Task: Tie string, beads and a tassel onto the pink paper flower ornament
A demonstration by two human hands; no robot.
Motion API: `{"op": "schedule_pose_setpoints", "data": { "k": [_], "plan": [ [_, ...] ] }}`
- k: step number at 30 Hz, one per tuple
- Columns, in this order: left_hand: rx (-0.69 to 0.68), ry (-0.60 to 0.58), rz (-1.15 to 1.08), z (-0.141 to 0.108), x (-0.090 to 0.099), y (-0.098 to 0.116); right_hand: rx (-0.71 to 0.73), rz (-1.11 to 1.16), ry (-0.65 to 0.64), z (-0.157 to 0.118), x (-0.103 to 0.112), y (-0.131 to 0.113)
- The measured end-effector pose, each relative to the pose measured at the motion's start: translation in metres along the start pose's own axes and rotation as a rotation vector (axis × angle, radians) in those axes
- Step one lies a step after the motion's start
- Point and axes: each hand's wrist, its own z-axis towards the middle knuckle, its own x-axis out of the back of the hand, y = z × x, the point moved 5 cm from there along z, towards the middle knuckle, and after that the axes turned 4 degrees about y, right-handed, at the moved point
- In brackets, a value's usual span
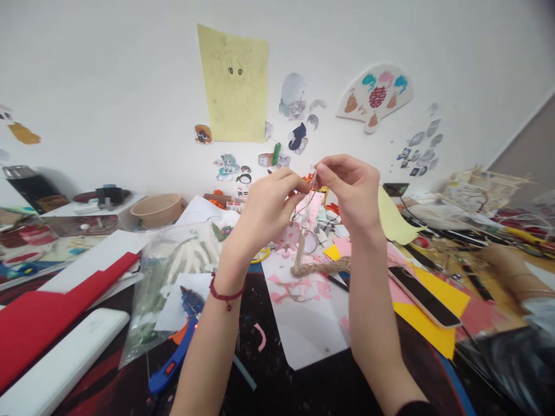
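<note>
Both hands are raised above the middle of the cluttered table. My left hand [277, 202], with a red cord bracelet at the wrist, pinches a thin strand of twine [310, 198]. The fingertips of my right hand [347, 185] close on the upper end of the same strand, close to the left fingertips. Below them a braided twine piece [323, 267] lies partly over a white sheet [307, 341] strewn with pink paper scraps. A pink paper flower [287, 236] shows just under the left fingers.
A blue glue gun [173, 358] lies left of my left forearm, by a clear plastic bag [143, 312]. Red paper [65, 312] and a white box [65, 364] are at the left. Right of my right forearm, a phone [425, 296] rests on yellow paper. Another person's arm [515, 271] is far right.
</note>
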Motion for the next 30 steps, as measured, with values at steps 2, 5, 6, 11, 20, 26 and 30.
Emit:
{"op": "schedule_pose_setpoints", "data": {
  "k": [2,5,6,11,20,26,30],
  "plan": [
    [0.018,-0.035,-0.037,0.000,-0.004,-0.001,0.004,-0.001,-0.004,0.000,0.000,-0.001],
    [0.053,-0.068,-0.124,-0.001,-0.008,-0.002,0.000,0.002,-0.010,0.000,0.001,-0.002],
    [0.070,-0.081,-0.157,-0.001,-0.009,-0.003,-0.004,0.005,-0.013,0.000,0.001,-0.002],
    [0.196,-0.132,-0.318,-0.002,-0.015,-0.006,-0.013,0.036,-0.053,0.000,0.000,0.001],
    [0.413,-0.050,-0.627,-0.006,-0.035,-0.016,-0.018,0.022,-0.030,0.000,-0.001,0.006],
    [0.440,-0.052,-0.681,-0.003,-0.037,-0.018,-0.023,-0.023,-0.038,0.001,-0.002,0.005],
    [0.406,-0.088,-0.570,-0.004,-0.030,-0.019,-0.013,-0.007,-0.048,0.001,-0.001,0.006]
  ]
}}
